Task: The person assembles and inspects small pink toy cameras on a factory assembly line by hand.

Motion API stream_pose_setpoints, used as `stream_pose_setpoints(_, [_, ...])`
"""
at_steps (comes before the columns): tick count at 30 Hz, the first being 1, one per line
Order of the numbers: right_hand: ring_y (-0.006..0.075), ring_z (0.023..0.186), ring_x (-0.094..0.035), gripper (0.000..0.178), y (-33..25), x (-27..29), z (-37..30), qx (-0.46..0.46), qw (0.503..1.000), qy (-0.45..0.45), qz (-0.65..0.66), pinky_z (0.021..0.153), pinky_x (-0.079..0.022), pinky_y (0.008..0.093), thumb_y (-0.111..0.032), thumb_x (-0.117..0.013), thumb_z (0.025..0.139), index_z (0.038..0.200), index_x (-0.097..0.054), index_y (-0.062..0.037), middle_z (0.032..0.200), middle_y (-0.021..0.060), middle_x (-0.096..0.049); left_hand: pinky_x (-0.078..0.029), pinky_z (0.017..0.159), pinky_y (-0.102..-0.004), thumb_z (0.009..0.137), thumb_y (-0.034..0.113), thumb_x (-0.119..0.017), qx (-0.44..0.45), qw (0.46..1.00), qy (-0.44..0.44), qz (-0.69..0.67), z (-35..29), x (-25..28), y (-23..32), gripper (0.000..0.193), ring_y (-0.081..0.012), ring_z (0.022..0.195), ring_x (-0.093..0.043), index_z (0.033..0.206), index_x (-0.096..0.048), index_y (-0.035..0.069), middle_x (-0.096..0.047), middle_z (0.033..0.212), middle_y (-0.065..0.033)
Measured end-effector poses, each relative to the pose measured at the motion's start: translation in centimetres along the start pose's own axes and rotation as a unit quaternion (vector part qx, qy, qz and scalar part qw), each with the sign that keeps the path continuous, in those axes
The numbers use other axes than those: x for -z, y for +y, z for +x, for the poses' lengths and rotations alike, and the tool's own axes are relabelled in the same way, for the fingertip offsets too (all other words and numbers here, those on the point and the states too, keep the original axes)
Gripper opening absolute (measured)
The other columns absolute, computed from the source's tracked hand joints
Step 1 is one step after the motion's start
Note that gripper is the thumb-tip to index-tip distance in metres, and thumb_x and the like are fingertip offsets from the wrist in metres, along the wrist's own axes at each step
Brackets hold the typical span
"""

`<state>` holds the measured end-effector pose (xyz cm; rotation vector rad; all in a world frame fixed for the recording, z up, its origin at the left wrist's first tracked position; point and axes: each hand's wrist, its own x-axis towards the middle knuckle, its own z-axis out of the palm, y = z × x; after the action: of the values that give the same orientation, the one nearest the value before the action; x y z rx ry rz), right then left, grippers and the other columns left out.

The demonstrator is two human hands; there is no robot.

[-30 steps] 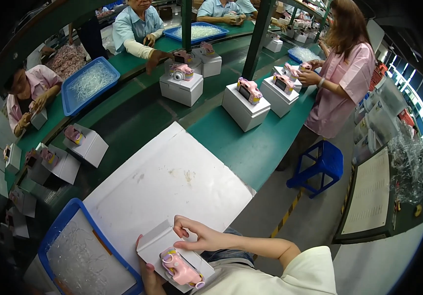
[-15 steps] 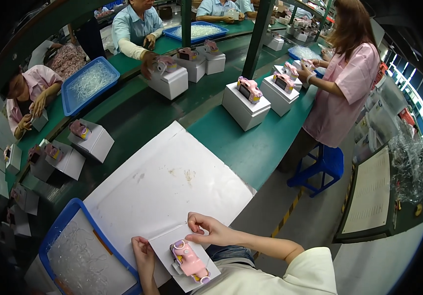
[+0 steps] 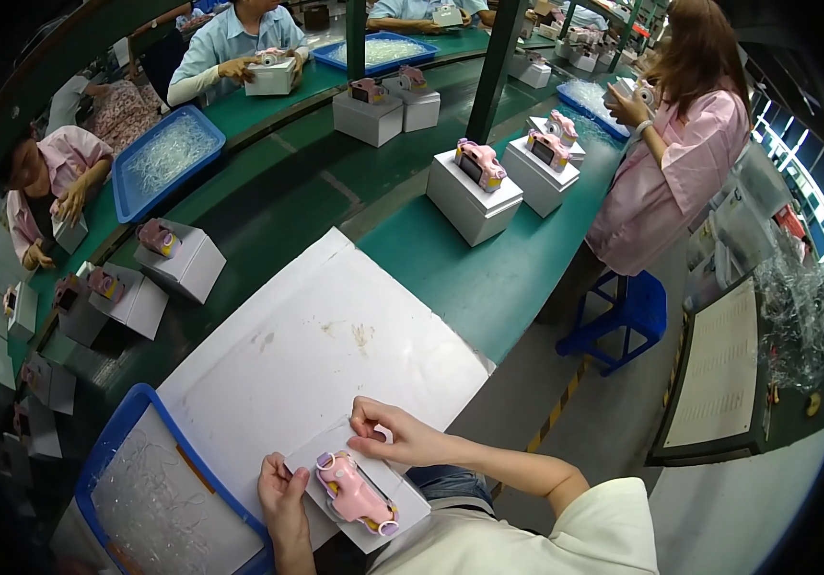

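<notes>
A white box [image 3: 335,525] lies tilted against me at the lower middle. On its top rests a pink toy camera [image 3: 359,496] with purple and yellow parts. My left hand [image 3: 284,503] grips the box's left edge, its thumb on the top and its fingers curled at the side. At the box's far corner, my right hand [image 3: 400,436] is closed, thumb against curled fingers. Whatever it may pinch is too small to make out. Beneath both hands is a white board [image 3: 325,326] with brown smudges.
A blue tray [image 3: 143,393] of clear plastic strips stands at my left. Boxes topped with toy cameras sit on the green conveyor [image 3: 287,225], and a white box [image 3: 474,206] with one stands ahead. Co-workers sit across; a person in pink [image 3: 675,182] stands right, near a blue stool [image 3: 623,321].
My left thumb has come onto the box top, and the toy camera sits turned slightly. Across the conveyor, a co-worker has drawn a box toward themselves. The person in pink has raised a toy camera.
</notes>
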<state>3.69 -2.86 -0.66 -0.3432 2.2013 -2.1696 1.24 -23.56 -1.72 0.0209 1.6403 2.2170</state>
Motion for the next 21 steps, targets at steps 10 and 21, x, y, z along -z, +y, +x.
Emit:
stream_pose_setpoints(10, [0.0166, 0.076, -0.039, 0.045, -6.0, -1.5, -0.5, -0.146, 0.976, -0.056, -0.148, 0.069, -0.035, 0.0260, -0.025, -0.072, 0.066, 0.089, -0.038, -0.0065, 0.086, 0.0051, -0.039, -0.028, 0.063, -0.0168, 0.076, 0.001, -0.050, -0.124, 0.976, 0.072, 0.164, -1.9, -1.2, 1.0, 0.015, -0.0085, 0.066, -0.029, 0.075, -0.036, 0.006, -0.032, 0.075, -0.0017])
stream_pose_setpoints(21, [0.0177, 0.078, -0.036, 0.043, -5.9, -2.1, -0.4, 0.004, 0.987, -0.085, -0.135, 0.071, -0.032, 0.0263, -0.026, -0.071, 0.068, 0.088, -0.039, -0.0053, 0.085, 0.0064, -0.039, -0.029, 0.072, -0.0231, 0.061, 0.036, -0.073, -0.120, 0.961, -0.047, 0.243, -3.5, -0.2, 2.4, 0.061, -0.0139, 0.080, -0.032, 0.095, -0.034, 0.005, -0.031, 0.089, -0.0044])
